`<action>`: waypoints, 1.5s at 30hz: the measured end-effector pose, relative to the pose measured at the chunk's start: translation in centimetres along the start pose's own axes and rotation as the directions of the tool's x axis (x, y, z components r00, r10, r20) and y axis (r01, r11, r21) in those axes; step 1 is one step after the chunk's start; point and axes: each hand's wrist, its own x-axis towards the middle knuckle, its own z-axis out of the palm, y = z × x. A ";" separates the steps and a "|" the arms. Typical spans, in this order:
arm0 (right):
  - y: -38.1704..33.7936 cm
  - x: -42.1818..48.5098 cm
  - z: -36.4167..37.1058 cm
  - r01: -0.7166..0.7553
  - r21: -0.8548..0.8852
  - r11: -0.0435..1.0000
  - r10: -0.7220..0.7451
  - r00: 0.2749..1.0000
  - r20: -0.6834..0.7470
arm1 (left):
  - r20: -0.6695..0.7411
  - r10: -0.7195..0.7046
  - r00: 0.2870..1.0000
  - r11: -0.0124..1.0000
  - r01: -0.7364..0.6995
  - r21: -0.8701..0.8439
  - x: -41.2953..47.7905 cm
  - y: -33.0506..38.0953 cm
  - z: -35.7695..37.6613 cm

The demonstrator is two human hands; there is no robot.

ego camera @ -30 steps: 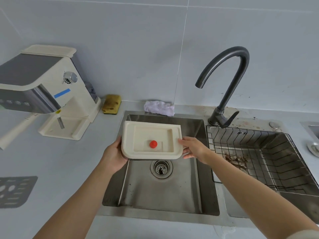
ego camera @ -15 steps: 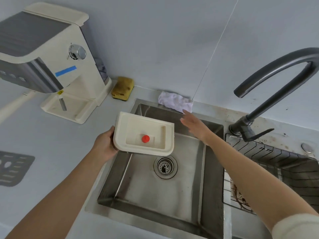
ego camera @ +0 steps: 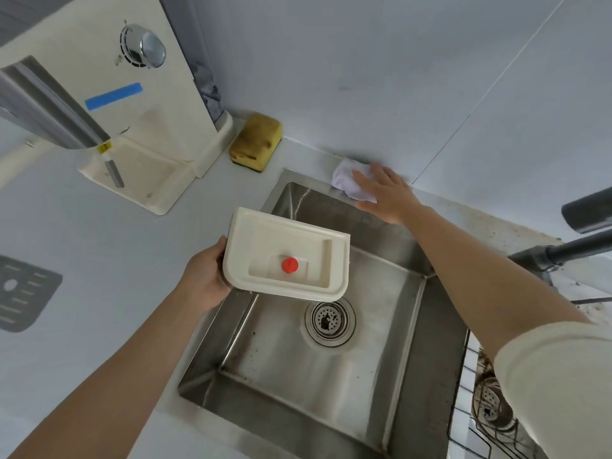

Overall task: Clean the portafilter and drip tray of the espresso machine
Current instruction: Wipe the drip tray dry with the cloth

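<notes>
A pale counter (ego camera: pixel 99 243) meets a grey tiled wall (ego camera: pixel 364 77), with a steel sink (ego camera: pixel 298 376) sunk into it and the espresso machine (ego camera: pixel 149 120) and a yellow sponge (ego camera: pixel 256 142) along its back edge. The left hand (ego camera: pixel 205 279) grips the cream drip tray (ego camera: pixel 281 235) by its left end above the sink's back-left corner. The right hand (ego camera: pixel 385 193), fingers straight, rests on a white cloth (ego camera: pixel 344 180) at the counter's back edge behind the sink.

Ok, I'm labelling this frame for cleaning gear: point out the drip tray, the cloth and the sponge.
drip tray (ego camera: pixel 288 250): head view, middle of its top face.
cloth (ego camera: pixel 342 180): head view, its uncovered left part.
sponge (ego camera: pixel 256 142): head view, middle of its yellow top.
</notes>
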 end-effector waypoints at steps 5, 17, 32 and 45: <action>0.9 0.8 0.7 0.010 -0.013 1.000 -0.010 1.000 -0.016 | -0.023 -0.023 0.999 1.000 0.023 -0.012 0.8 -0.4 -0.1; -0.2 0.1 0.3 -0.050 0.434 0.899 0.126 0.981 -0.148 | -0.032 -0.001 1.000 1.000 0.000 -0.019 1.0 -0.6 0.5; -11.9 -11.5 -5.5 0.021 0.851 0.524 0.325 0.919 -0.223 | 0.021 0.106 0.994 0.994 -0.106 0.016 -3.3 -1.1 4.6; -19.5 -14.3 -3.2 0.058 0.656 0.753 0.156 0.952 -0.263 | 0.135 0.203 0.970 0.977 -0.211 0.043 -7.9 -0.9 7.3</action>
